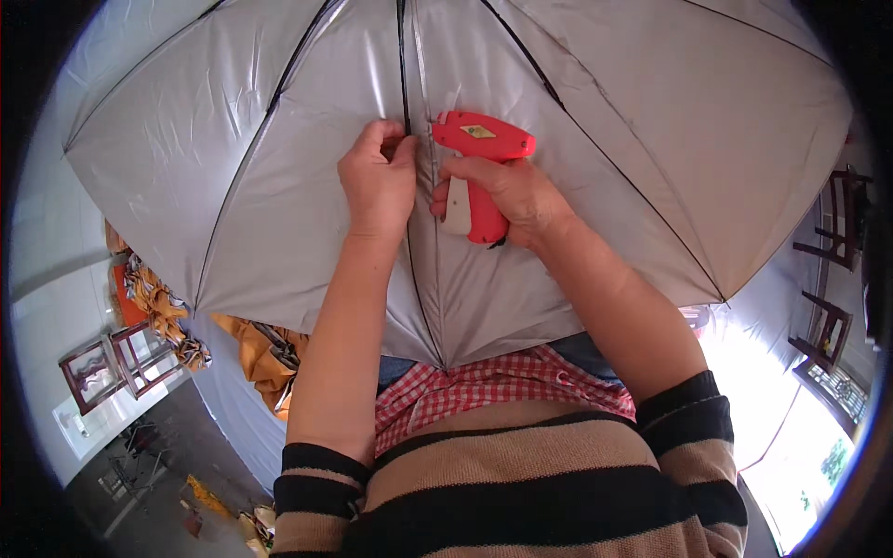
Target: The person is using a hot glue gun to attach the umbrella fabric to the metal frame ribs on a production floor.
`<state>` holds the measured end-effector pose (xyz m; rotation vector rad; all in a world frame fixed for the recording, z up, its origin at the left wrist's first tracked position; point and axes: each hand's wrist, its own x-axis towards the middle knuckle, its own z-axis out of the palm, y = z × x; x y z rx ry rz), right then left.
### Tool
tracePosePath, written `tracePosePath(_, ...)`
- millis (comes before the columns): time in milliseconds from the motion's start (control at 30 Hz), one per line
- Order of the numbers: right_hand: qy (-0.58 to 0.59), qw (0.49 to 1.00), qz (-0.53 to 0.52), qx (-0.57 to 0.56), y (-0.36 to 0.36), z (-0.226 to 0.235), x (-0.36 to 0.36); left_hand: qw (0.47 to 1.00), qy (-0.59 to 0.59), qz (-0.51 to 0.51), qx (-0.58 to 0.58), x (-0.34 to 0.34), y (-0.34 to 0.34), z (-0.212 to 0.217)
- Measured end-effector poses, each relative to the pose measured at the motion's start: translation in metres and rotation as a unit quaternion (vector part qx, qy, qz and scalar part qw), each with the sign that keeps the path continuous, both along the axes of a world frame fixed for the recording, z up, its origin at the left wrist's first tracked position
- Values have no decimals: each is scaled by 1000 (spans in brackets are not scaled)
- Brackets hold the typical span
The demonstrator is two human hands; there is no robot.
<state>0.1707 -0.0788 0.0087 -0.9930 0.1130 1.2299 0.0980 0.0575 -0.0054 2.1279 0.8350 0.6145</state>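
Observation:
An opened umbrella [521, 298] with a silver-grey inner side spreads over my lap, its black ribs fanning out from the top. My right hand [507, 195] is wrapped round the handle of a red tagging gun [484, 136] with a whitish trigger. The gun's front end points left, close to the umbrella's middle seam. Just left of it, my left hand [381, 172] is closed, thumb and fingertips pinching the umbrella at a black rib [404, 74]. Exactly how much rib or cloth lies between those fingertips is hidden.
Orange-brown cloth [256, 358] lies under the umbrella's left edge, with more bundled patterned cloth [158, 302] farther left. Wooden chairs [119, 365] stand at left, and others [828, 330] at right. A red checked cloth [502, 383] covers my lap. Bright light enters at lower right.

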Motion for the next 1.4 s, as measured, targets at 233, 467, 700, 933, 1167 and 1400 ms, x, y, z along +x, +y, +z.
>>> tracePosePath(233,13,999,30,-3,-4,1,1,981,-48,29,-184,-4,-2,2)
tracePosePath(467,37,994,79,60,-6,-1,8,976,-52,7,-211,-5,4,-3)
tracePosePath(700,50,995,54,63,2,-8,4,972,-58,8,-229,-2,-1,-2)
tracePosePath(933,-26,998,49,21,0,6,2,969,-90,-4,-228,-1,-1,-6)
tracePosePath(1167,-15,999,30,39,-33,27,26,965,212,-67,138,-21,117,65)
tracePosePath(1400,-1,999,34,12,-29,0,-14,936,200,-77,280,1,7,22)
